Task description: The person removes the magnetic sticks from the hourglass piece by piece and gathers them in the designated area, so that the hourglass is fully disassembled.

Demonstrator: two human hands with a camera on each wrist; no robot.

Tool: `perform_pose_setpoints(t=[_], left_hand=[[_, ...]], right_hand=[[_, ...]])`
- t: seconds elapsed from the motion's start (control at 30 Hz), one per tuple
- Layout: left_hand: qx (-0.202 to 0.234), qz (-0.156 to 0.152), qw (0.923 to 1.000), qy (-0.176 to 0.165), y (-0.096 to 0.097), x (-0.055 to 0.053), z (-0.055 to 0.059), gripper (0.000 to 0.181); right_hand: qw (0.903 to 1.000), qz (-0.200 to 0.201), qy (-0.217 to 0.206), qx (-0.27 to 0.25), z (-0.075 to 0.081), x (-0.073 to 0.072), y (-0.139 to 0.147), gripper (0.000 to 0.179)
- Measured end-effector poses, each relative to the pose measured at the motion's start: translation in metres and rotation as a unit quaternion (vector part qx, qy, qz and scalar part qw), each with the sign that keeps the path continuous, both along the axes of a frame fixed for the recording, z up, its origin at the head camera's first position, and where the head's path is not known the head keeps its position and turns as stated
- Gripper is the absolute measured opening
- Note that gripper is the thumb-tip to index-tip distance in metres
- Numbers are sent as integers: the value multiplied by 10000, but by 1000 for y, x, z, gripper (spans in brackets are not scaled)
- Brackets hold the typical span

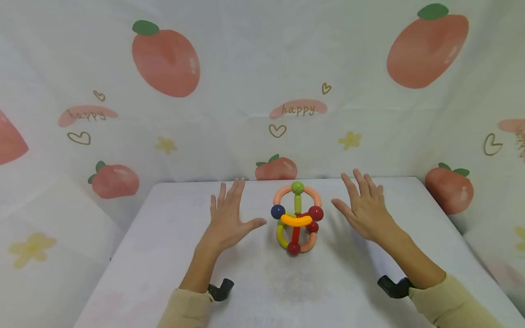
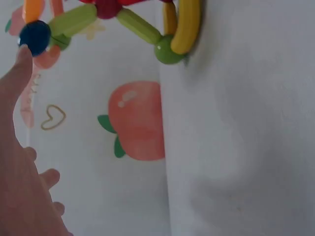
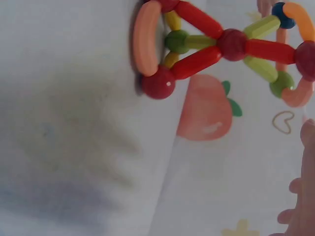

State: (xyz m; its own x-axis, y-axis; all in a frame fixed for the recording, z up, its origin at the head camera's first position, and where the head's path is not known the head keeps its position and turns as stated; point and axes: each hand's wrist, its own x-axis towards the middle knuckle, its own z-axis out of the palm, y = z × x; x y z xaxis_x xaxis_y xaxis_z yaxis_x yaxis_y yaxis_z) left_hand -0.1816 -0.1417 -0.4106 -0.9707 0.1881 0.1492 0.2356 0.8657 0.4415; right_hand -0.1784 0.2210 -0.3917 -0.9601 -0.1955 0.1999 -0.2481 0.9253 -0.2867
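A ball-and-stick model point(image 1: 296, 221) of colourful balls and rods stands upright on the table, a ring of curved rods at its base and another at its top. To its left is my left hand point(image 1: 227, 224), palm down with spread fingers, its thumb pointing toward the model but apart from it. On the other side, my right hand point(image 1: 366, 213) hovers with fingers spread, also apart. Straight rods meet at a central red ball point(image 3: 232, 45) in the right wrist view. A blue ball point(image 2: 35, 38) appears beside my left thumb in the left wrist view.
The white table point(image 1: 139, 255) ends at a hanging cloth point(image 1: 229, 114) printed with fruit, hearts and flowers. Black wrist mounts point(image 1: 221, 289) sit at both sleeve cuffs.
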Motion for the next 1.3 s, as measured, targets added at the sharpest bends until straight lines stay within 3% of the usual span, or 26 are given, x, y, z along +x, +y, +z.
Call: perform_pose_setpoints(t=[0.2,0.43,0.57,0.7,0.87,0.93,1.0,1.17,1.3], left_hand=[[510,-463,9976,-20,20,9,8,119],[1570,-723,9846,-262,49,14,0,114],[2190,-675,9706,-732,62,16,-7,111],[2885,-818,9484,-1034,70,14,-13,111],[3381,-1111,9284,-1069,77,10,-18,113],[3496,-1247,9233,-988,79,9,-20,113],[3711,-1424,9130,-923,81,8,-21,113],[4081,-1534,8953,-912,84,9,-22,108],[4168,-1565,8903,-957,85,9,-20,108]], right_hand=[[9969,245,-426,-613,14,-1,-16,80],[9824,565,-920,-1522,20,-8,-38,72],[9712,674,-1257,-1910,21,-13,-47,71],[9632,816,-1461,-2103,20,-18,-52,61],[9494,894,-1664,-2508,20,-25,-57,47],[9443,802,-1723,-2685,20,-26,-59,45],[9405,712,-1730,-2835,19,-28,-62,45],[9377,447,-1645,-3027,17,-29,-66,41],[9409,258,-1462,-3043,15,-29,-68,36]])
